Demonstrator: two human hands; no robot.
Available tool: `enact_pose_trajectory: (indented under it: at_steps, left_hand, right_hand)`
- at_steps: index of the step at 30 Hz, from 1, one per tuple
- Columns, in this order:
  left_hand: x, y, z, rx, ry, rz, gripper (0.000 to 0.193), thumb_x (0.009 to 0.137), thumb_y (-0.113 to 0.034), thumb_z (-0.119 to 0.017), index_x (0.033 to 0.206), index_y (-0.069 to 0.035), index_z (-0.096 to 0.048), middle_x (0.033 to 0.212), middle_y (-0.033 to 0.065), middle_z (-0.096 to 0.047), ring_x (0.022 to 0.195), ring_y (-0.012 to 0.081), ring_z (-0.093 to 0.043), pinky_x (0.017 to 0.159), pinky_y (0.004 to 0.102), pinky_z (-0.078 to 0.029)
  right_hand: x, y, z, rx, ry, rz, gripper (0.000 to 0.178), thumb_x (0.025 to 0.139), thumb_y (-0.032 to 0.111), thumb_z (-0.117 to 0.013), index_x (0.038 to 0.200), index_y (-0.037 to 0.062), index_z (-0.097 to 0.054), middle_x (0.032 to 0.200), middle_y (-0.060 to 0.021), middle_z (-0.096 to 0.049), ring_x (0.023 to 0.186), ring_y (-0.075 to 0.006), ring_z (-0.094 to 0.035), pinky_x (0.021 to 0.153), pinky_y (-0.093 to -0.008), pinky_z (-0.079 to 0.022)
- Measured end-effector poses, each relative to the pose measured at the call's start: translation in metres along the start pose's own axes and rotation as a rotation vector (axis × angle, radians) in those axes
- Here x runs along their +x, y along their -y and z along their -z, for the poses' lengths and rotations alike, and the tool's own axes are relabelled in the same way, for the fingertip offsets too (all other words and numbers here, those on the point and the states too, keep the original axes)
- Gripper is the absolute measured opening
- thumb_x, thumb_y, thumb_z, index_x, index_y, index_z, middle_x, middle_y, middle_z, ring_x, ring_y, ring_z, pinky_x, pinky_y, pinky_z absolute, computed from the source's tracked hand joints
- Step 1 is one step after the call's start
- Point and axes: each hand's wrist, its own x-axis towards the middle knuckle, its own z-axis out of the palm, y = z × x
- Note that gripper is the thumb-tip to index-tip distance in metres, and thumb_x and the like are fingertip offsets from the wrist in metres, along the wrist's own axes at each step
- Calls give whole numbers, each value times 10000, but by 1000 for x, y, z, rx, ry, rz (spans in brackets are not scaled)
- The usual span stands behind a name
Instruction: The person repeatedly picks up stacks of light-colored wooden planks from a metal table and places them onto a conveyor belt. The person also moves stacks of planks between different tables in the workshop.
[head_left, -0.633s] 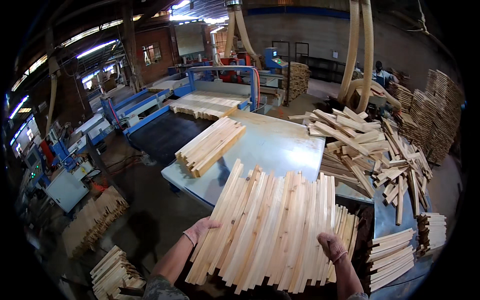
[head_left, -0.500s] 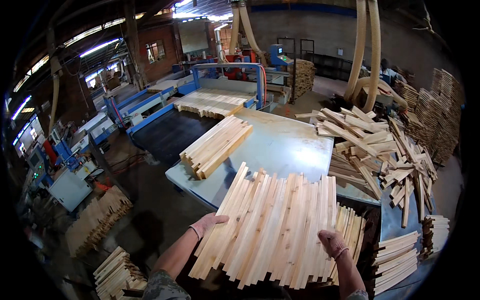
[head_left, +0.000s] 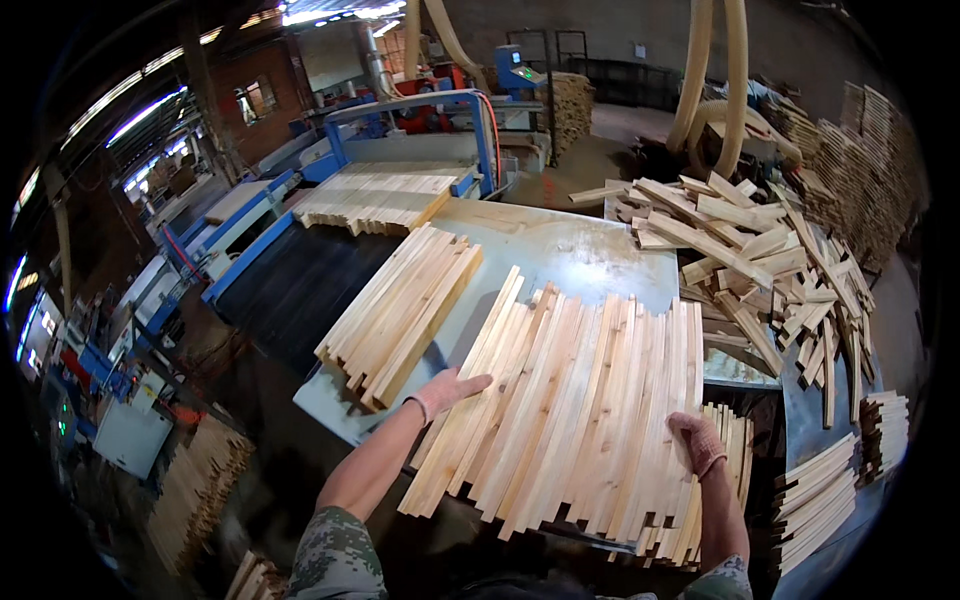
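A long blue machine (head_left: 300, 215) with a dark belt runs along the left of the workshop, a layer of short boards (head_left: 375, 195) resting at its far end. Against it stands the grey table (head_left: 560, 250), which sat further off half a second ago; the view has closed in and the wood now lies well over the tabletop, so the load looks to be settling onto the table rather than hanging short of it. The wide sheet of pale slats (head_left: 570, 400) lies side by side, fanned a little, its far ends on the table and its near ends past the edge. To its left is a neat stack of slats (head_left: 400, 310); to the right, a loose heap of offcuts (head_left: 750, 250). The left hand (head_left: 445, 392) lies flat, fingers spread, on the sheet's left edge. The right hand (head_left: 700, 445) curls over the right edge, clamped on the outer slats.
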Motion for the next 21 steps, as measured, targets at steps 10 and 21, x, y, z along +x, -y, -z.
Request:
enact_pose_trajectory:
  at_steps: [10, 21]
  left_hand:
    - [112, -61, 60, 862, -430, -281, 1095, 816, -735, -757, 1536, 45, -488, 1521, 303, -528, 1429, 426, -507, 1200, 484, -415]
    - [137, 32, 278, 721, -636, 377, 860, 978, -705, -504, 1403, 41, -549, 1448, 336, -588, 1372, 446, -578, 1095, 507, -508]
  right_hand:
    - [63, 27, -47, 70, -114, 83, 273, 857, 69, -790, 1101, -36, -724, 956, -92, -742, 812, -220, -716, 796, -370, -626]
    - [62, 39, -143, 17, -98, 29, 437, 869, 65, -801, 1268, 3, -633, 1011, -87, -721, 844, -220, -714, 781, -384, -631]
